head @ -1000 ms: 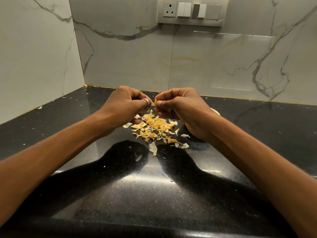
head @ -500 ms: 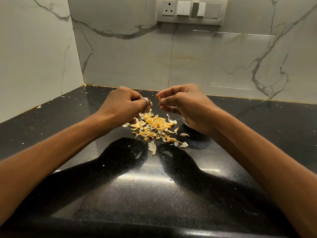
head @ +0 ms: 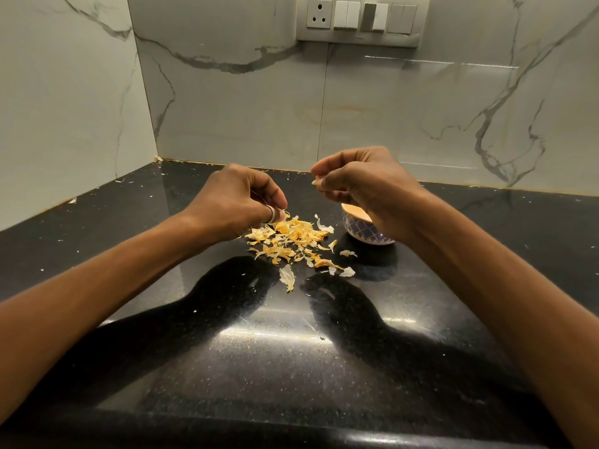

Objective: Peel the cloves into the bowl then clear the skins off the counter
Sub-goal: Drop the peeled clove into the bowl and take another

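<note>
A pile of yellow-white garlic skins (head: 291,241) lies on the black counter (head: 259,351). My left hand (head: 236,197) hovers over the pile's left edge with fingers curled; what it grips is hidden. My right hand (head: 363,181) is raised to the right and pinches a small pale piece (head: 315,182) between thumb and forefinger. A small blue-patterned bowl (head: 359,228) stands right of the pile, partly hidden under my right wrist.
Marble walls meet in a corner at the back left. A switch plate (head: 359,19) with a socket is mounted high on the back wall. Small skin flecks (head: 73,199) are scattered along the counter's left and back edges.
My hands have pulled apart: the left dropped toward the skin pile, the right lifted and moved right, uncovering part of the bowl.
</note>
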The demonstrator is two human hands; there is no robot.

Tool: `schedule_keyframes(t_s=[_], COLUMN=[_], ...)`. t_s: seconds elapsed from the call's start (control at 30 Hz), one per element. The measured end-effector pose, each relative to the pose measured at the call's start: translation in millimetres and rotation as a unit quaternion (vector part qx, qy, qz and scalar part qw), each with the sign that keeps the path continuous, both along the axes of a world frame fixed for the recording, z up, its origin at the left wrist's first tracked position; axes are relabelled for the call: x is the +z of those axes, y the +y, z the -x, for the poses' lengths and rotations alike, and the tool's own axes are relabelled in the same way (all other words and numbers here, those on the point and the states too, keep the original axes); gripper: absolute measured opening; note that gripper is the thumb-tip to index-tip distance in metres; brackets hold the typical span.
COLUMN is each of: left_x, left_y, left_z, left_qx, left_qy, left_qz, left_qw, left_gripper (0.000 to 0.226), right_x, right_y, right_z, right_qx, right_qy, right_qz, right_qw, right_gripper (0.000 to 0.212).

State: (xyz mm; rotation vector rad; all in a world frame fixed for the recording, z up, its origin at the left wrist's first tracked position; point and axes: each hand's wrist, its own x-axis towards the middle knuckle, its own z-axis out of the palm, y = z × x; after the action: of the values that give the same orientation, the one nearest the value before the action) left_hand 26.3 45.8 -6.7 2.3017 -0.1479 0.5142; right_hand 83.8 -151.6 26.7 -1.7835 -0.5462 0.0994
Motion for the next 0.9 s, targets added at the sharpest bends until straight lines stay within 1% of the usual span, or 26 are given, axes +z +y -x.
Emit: schedule_keyframes(t_s=[0.1, 0.17, 0.27, 0.33, 0.4, 0.43, 0.5, 0.63, 0.77, 0.9], left_x=[0, -1, -2, -3, -3, -4, -3, -2, -2, -1], left_y=[0, 0, -1, -1, 0, 0, 1, 0, 1, 0], left_z=[-2, -2, -3, -4, -5, -5, -5, -3, -4, -5], left_qx=[0.0, -0.004, -0.003, 0.007, 0.012, 0.012, 0.017, 0.041, 0.052, 0.061], left_qy=[-0.005, -0.01, -0.02, -0.019, -0.016, -0.016, -0.018, -0.032, -0.036, -0.039], left_qz=[-0.002, 0.004, 0.003, -0.003, -0.012, -0.018, -0.025, -0.017, -0.023, -0.021], left_qw=[1.0, 1.0, 1.0, 1.0, 1.0, 1.0, 0.999, 0.998, 0.998, 0.997], left_gripper=[0.013, 0.011, 0.021, 0.025, 0.017, 0.012, 0.01, 0.018, 0.024, 0.029], right_x=[3, 5, 7, 6, 6, 6, 7, 7, 4, 3], right_y=[-4, -7, -13, -18, -22, -24, -25, -24, -23, -25], right_z=[-1, -5, -12, -17, -20, -21, -23, -22, -21, -21], right_qx=[-0.009, -0.027, -0.087, -0.136, -0.173, -0.185, -0.199, -0.191, -0.18, -0.171], right_qy=[-0.014, -0.04, -0.099, -0.173, -0.237, -0.249, -0.242, -0.206, -0.201, -0.221], right_qz=[0.021, 0.048, 0.115, 0.197, 0.277, 0.307, 0.356, 0.419, 0.434, 0.421], right_qw=[1.0, 0.998, 0.985, 0.955, 0.915, 0.9, 0.88, 0.863, 0.86, 0.863], right_gripper=[0.015, 0.012, 0.011, 0.013, 0.017, 0.017, 0.017, 0.02, 0.02, 0.018])
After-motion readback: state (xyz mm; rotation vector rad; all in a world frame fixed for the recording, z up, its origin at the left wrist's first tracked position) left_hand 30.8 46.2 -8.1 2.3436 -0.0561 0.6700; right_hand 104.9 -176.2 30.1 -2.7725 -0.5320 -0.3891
